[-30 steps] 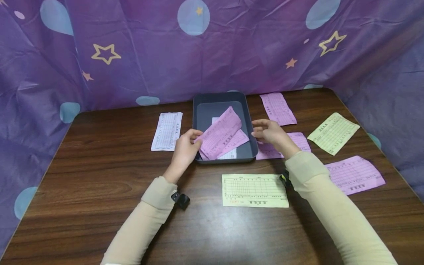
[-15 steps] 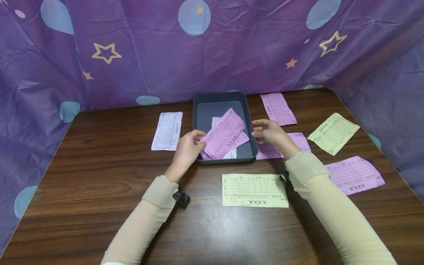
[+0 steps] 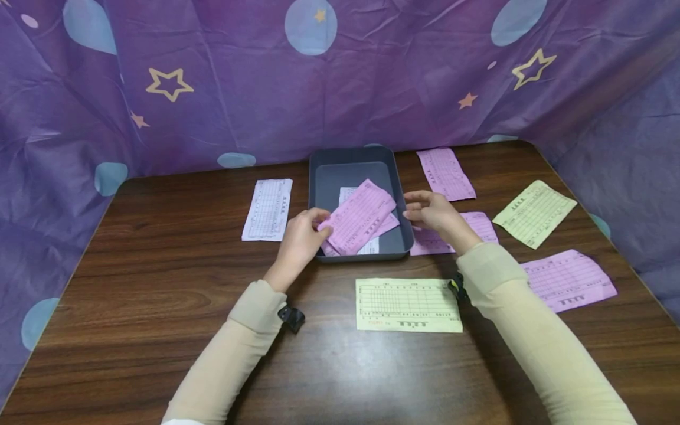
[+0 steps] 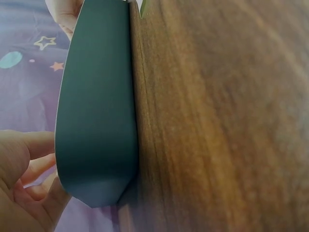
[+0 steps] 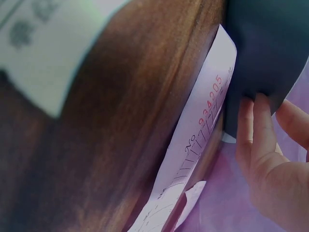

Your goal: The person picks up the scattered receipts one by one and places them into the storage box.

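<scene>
In the head view, my left hand (image 3: pixel 303 236) is at the left front corner of a dark grey tray (image 3: pixel 350 158). Its thumb and fingers pinch the left end of a pink printed slip (image 3: pixel 361 218), which slants across the tray. Under that slip lie another pink slip (image 3: pixel 392 222) and a white slip (image 3: pixel 346 192), both partly covered. My right hand (image 3: pixel 438 215) touches the tray's right side with extended fingers; the right wrist view shows its fingertips (image 5: pixel 261 99) against the outer wall. From the left wrist, the tray wall (image 4: pixel 96 106) hides part of the left hand.
A white slip (image 3: pixel 268 209) lies left of the tray. Pink slips (image 3: pixel 447 174) (image 3: pixel 480 224) (image 3: pixel 571 282) and a yellow-green slip (image 3: pixel 535 213) lie to the right. Another yellow-green slip (image 3: pixel 409 306) is in front. Behind the wooden table (image 3: pixel 159 283) hangs a purple curtain (image 3: pixel 234 77).
The upper pink slip has shifted right and settled lower in the tray, the left hand moving slightly right with it. The right hand has stayed at the tray's side.
</scene>
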The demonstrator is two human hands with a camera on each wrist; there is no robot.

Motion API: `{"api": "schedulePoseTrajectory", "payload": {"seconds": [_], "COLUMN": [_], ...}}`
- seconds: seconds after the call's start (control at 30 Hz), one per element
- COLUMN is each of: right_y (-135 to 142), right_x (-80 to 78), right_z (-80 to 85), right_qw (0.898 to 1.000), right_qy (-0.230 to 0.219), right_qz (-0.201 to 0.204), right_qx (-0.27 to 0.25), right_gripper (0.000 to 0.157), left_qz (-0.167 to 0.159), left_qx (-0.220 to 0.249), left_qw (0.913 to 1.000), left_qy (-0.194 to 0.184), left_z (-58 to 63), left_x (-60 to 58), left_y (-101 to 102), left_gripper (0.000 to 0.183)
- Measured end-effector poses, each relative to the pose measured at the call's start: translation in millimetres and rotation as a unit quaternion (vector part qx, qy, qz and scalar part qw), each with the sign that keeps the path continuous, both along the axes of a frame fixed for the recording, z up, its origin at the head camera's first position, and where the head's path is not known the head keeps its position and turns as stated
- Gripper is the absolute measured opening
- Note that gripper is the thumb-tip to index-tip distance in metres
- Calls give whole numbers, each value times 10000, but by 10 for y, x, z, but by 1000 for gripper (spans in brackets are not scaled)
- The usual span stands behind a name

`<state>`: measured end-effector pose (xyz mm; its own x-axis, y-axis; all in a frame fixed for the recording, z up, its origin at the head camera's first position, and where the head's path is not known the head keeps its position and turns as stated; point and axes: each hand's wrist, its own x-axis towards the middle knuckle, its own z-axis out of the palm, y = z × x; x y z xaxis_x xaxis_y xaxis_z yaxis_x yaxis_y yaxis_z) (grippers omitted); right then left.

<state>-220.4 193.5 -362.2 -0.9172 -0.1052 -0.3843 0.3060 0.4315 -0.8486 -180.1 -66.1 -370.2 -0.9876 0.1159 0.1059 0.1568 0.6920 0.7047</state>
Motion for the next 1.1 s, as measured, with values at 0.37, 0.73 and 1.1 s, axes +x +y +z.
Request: {"api": "schedulePoseTrajectory", "payload": {"seconds": [0.37, 0.73, 1.1], "right_y": [-11, 7, 2], "right_x": [2, -2, -2], "right_z": [0, -9, -12], "right_qw": [10000, 9999, 10000], "right_qy": [-16, 62, 55], "right_qz": [-45, -35, -21], "right_qx": [-72, -98, -50], "right_gripper": [56, 56, 55], "left_qz": [-158, 60, 789], "left_qx": [279, 912, 1096], "left_qw": [9993, 9955, 9906], "left_qy": [188, 262, 208], "left_z": [3, 55, 68], "left_x": [11, -30, -109], "left_y": [-31, -200, -550], "left_gripper": [29, 28, 30]}}
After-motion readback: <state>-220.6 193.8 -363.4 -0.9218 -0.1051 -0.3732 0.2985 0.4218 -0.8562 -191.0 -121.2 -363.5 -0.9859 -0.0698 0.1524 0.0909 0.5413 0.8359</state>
